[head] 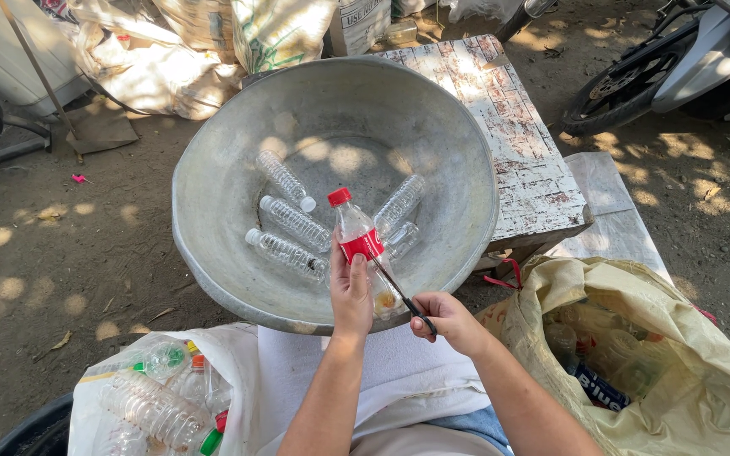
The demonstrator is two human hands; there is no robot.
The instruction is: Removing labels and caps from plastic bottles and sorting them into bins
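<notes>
Hands stripping a bottle's label over a basin.
Left hand [351, 291] grips bottle [363, 253]; right hand [445, 321] holds scissors [403, 295] at label [362, 246] — blade next slides toward 12 o'clock, above basin [213, 211].

Both forearms are bare from the lower edge of the view down to the wrists; no sleeve, cuff, watch, bracelet or glove shows on either. The left hand [351, 291] wears no ring on the fingers that can be seen, and its nails look short and plain. The right hand [445, 318] is likewise unadorned, its knuckles bare. Behind the wrists, toward the body, a white cloth garment lies across the lap in soft folds. Below the right forearm, a strip of blue denim shows beneath that white cloth.
</notes>
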